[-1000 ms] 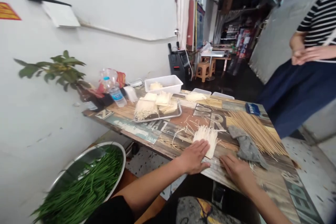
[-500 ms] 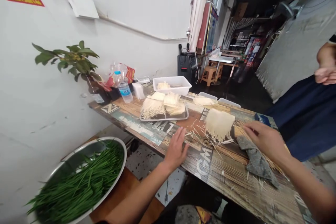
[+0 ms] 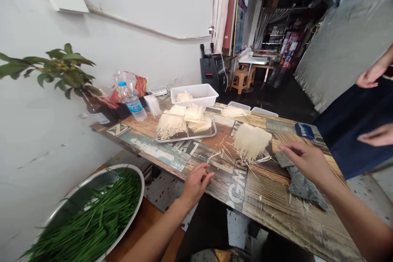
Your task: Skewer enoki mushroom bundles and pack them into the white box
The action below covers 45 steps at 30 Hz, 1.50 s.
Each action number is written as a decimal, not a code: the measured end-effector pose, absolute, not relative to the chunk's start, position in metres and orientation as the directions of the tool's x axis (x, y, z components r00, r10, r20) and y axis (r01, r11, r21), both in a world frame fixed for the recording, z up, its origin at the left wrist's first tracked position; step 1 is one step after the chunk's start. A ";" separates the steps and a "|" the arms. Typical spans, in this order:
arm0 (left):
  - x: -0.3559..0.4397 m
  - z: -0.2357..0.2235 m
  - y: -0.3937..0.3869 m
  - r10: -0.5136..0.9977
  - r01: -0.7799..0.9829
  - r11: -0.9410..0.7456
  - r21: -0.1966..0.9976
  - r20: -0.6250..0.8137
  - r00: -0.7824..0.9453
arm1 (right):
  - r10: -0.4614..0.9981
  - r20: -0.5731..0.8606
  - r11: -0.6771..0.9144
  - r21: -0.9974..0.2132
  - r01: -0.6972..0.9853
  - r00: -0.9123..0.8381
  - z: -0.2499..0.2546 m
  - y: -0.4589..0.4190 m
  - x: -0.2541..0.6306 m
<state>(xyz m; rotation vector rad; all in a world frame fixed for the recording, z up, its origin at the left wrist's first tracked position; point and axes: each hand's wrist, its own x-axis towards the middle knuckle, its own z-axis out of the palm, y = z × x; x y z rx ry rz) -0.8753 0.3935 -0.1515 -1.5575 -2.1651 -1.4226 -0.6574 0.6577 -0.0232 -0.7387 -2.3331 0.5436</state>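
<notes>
1. Since the earlier frame, the left hand (image 3: 195, 182) is pulling back from beside the enoki mushroom bunch (image 3: 251, 141) toward the near edge of the counter (image 3: 270, 200), while the right hand (image 3: 303, 159) is staying over the grey cloth (image 3: 303, 186).
2. Left-hand fingers (image 3: 205, 172) are curling loosely and gripping nothing; they are resting at the counter's near edge, well apart from the enoki mushroom bunch.
3. Right-hand fingers (image 3: 285, 148) are spreading open, holding nothing, hovering just to the right of the enoki mushroom bunch and above the grey cloth.
4. Lying fanned out on the counter between the two hands is the enoki mushroom bunch, with loose strands scattering around its near end.
5. Bamboo skewers (image 3: 284, 137) are lying just beyond the right hand, partly hidden by it.
6. Farther back from the enoki mushroom bunch, a metal tray (image 3: 187, 136) is carrying more bundles, and behind that a white plastic tub (image 3: 194, 94) is standing.
7. Left of the metal tray, a water bottle (image 3: 132, 102) is standing upright near the wall.
8. Below the counter, left of the enoki mushroom bunch, a steel basin (image 3: 92, 184) is holding green chives (image 3: 92, 221).
9. Right of the enoki mushroom bunch, another person's hands (image 3: 376, 135) are showing against a dark apron.
</notes>
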 end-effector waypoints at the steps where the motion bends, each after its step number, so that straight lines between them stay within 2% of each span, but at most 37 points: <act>1: -0.876 -0.150 0.394 0.691 0.788 0.033 0.615 0.556 -0.463 | 0.637 0.403 0.733 -0.580 0.355 -0.658 -0.028 0.660 -0.654; 5: -0.882 -0.138 0.405 0.757 0.792 0.072 0.606 0.484 -0.440 | 0.618 0.303 0.675 -0.677 0.293 -0.725 -0.033 0.682 -0.658; 9: -0.891 -0.123 0.435 0.812 0.741 0.161 0.652 0.340 -0.475 | 0.566 0.303 0.666 -0.716 0.209 -0.767 -0.026 0.705 -0.686; 12: -0.899 -0.108 0.462 0.823 0.678 0.279 0.680 0.194 -0.533 | 0.499 0.294 0.681 -0.714 0.160 -0.815 -0.018 0.714 -0.708; 17: -0.915 -0.056 0.484 0.810 0.642 0.457 0.615 0.010 -0.586 | 0.415 0.240 0.724 -0.672 0.158 -0.878 0.008 0.712 -0.731; 20: -0.930 -0.008 0.476 0.798 0.648 0.468 0.601 0.027 -0.602 | 0.389 0.227 0.732 -0.665 0.150 -0.893 0.047 0.697 -0.743; 24: -0.964 0.053 0.448 0.754 0.627 0.434 0.647 0.120 -0.646 | 0.387 0.207 0.697 -0.703 0.138 -0.898 0.119 0.665 -0.763; 27: -1.005 0.077 0.424 0.819 0.700 0.342 0.627 0.168 -0.549 | 0.457 0.145 0.644 -0.735 0.214 -0.877 0.159 0.641 -0.777; 31: -1.067 0.075 0.405 0.872 0.807 0.359 0.468 0.141 -0.469 | 0.578 -0.006 0.526 -0.762 0.378 -0.816 0.163 0.615 -0.787; 35: -1.113 0.057 0.409 0.895 0.832 0.369 0.414 0.084 -0.439 | 0.680 -0.098 0.410 -0.771 0.488 -0.727 0.139 0.595 -0.790; 41: -1.134 0.025 0.432 0.914 0.861 0.392 0.323 -0.033 -0.404 | 0.829 -0.190 0.257 -0.706 0.660 -0.526 0.126 0.584 -0.787; 45: -1.136 0.008 0.446 0.923 0.892 0.385 0.237 -0.115 -0.368 | 0.897 -0.227 0.121 -0.699 0.705 -0.379 0.107 0.582 -0.774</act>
